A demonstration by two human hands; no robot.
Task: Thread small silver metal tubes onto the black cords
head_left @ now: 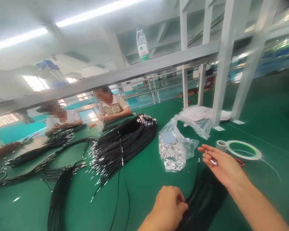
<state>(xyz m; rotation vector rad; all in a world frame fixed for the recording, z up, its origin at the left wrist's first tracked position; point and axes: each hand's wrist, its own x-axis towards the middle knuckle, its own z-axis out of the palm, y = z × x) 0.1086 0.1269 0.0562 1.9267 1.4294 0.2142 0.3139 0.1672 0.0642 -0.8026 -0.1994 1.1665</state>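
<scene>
My left hand is closed, its fingertips pinching at the near edge of a bundle of black cables on the green table. Just beyond that bundle, my right hand is turned palm up with its fingers curled. A small shiny silver metal piece lies in those fingers; its exact kind is too small to make out. In front of my hands sits a clear plastic bag full of small silver metal pieces. One cable's pale tip sticks up near my right fingertips.
Large black cable bundles with silver ends cover the table's middle and left. Tape rolls lie to the right, near white frame posts. A water bottle stands on the crossbar. Two people work across the table.
</scene>
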